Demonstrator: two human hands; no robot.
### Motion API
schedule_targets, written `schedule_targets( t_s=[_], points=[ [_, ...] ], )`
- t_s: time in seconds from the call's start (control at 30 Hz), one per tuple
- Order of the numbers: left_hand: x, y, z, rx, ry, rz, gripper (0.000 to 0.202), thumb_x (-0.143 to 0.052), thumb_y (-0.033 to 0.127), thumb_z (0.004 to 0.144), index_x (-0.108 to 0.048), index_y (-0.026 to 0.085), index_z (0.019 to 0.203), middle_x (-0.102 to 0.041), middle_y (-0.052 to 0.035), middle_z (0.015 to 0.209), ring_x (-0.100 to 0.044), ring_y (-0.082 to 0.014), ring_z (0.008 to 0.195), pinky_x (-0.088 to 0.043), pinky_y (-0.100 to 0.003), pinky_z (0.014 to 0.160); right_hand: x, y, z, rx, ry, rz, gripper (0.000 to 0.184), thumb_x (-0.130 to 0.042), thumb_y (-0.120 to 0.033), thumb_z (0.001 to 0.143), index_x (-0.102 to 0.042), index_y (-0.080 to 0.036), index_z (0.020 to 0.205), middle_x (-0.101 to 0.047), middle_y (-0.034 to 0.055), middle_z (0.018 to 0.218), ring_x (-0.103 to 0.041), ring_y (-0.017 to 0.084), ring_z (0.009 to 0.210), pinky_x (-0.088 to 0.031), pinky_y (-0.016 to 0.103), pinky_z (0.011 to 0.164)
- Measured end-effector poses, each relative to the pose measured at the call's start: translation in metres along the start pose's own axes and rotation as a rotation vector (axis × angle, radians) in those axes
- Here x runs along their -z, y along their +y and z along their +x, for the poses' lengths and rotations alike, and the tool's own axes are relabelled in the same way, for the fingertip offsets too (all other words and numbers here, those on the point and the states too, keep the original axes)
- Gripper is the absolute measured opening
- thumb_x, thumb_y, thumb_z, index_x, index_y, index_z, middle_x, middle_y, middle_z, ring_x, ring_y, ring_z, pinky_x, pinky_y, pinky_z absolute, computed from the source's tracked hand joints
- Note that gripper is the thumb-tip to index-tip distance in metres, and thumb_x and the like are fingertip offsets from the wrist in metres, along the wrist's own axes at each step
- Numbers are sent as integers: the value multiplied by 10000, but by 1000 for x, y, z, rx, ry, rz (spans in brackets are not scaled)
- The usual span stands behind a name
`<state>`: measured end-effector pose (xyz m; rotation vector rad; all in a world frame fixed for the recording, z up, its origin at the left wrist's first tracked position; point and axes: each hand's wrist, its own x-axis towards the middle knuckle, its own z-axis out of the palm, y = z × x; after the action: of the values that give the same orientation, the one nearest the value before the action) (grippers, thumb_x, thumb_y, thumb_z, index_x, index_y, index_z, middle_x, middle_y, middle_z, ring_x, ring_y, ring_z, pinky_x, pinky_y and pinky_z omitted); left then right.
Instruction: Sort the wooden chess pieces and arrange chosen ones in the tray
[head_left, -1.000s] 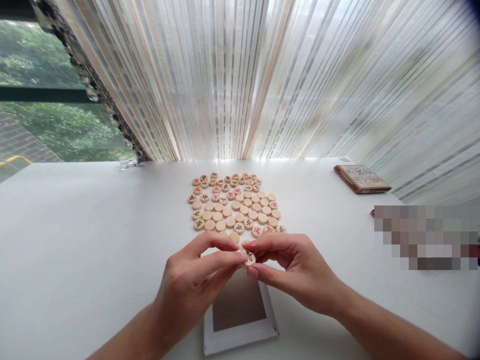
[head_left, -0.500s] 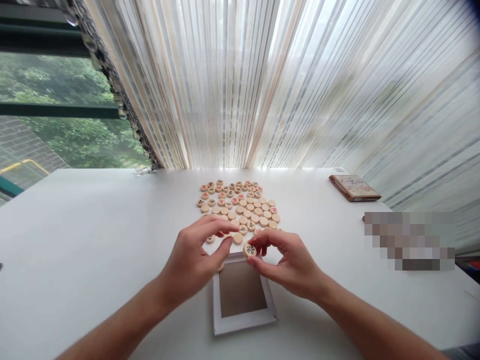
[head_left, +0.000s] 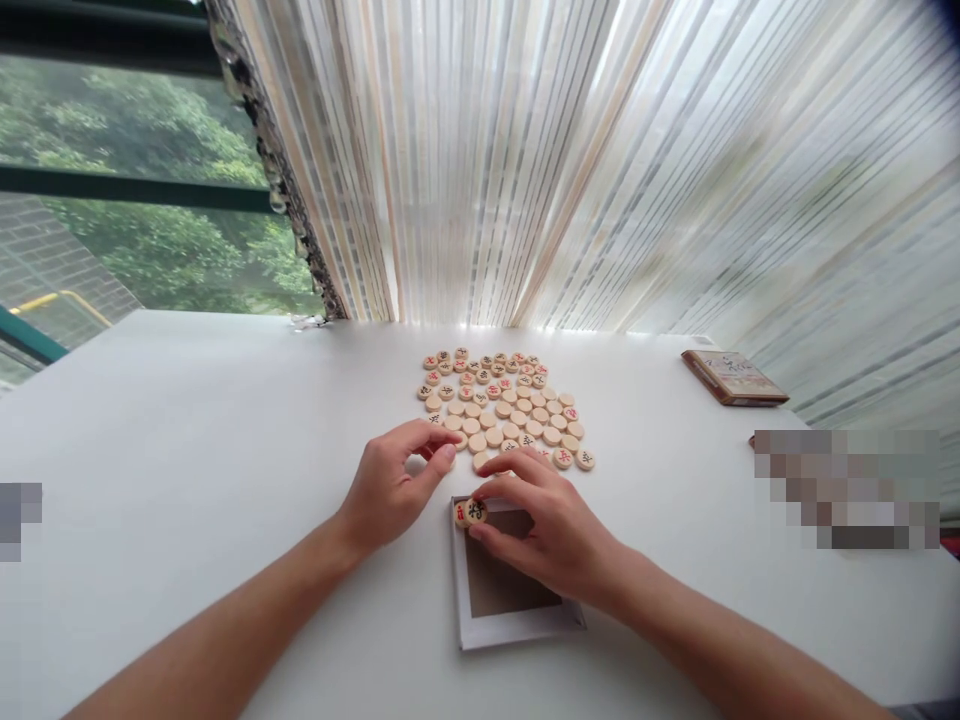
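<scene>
My right hand (head_left: 544, 520) pinches a round wooden Chinese chess piece (head_left: 476, 511) with a black character between thumb and fingers. It holds it over the upper left corner of a shallow white box (head_left: 517, 632) with a brown bottom. A red-marked chess piece (head_left: 460, 515) shows right beside it, in that corner and partly covered. My left hand (head_left: 397, 480) is at the near left edge of the spread chess pieces (head_left: 516, 424), thumb and index finger curved and slightly apart. Its fingertips are close to a blank-faced piece (head_left: 460, 441); whether they touch it is unclear.
Several more pieces lie beyond the hands, some blank side up, others with red or black characters. A flat brown box (head_left: 735, 378) rests at the right on the white table (head_left: 225, 430). Behind the table hangs a striped string curtain (head_left: 465, 180), with a window at left.
My right hand has carried the black-marked piece left to the box's upper left corner. My left hand has drawn its thumb and index finger closer together by the pieces. The camera view has shifted.
</scene>
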<state>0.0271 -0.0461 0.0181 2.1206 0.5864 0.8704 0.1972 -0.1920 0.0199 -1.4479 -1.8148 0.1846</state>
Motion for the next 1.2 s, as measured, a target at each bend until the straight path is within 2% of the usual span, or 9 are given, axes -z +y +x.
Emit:
schedule_targets(
  t_s=[0.17,0.53,0.8,1.2],
  points=[
    [1,5,-4,17,-29,-27,153,-643,262,957,-774,190,989,-806,-39,912,-744,-176,815,-580,-271,751,-2,2,-1,-4,-44,-61,104,-749,-228,929,-726,-217,1030,-707,112,1157,-654,266,1048,-550,443,931],
    [-3,6,-6,53,-52,-50,153,-627,233,961,-766,173,977,-804,-28,912,-740,-161,823,-575,-252,755,-7,4,-3,59,-84,-146,113,-728,-254,971,-717,-189,1063,-692,129,1176,-622,290,1064,-508,474,927],
    [-4,5,-5,68,-46,-53,145,-642,246,958,-768,180,982,-807,-28,913,-745,-167,819,-583,-256,755,-3,6,-5,61,-42,-151,139,-764,-311,956,-713,-222,1050,-713,118,1154,-641,277,1028,-514,456,895],
    [-4,4,-5,66,-43,-41,143,-651,260,949,-770,190,986,-819,-35,924,-763,-183,833,-607,-264,764,-5,5,-5,65,6,-145,35,-727,-243,973,-733,-214,991,-734,105,1093,-645,259,1001,-521,443,889]
  ],
)
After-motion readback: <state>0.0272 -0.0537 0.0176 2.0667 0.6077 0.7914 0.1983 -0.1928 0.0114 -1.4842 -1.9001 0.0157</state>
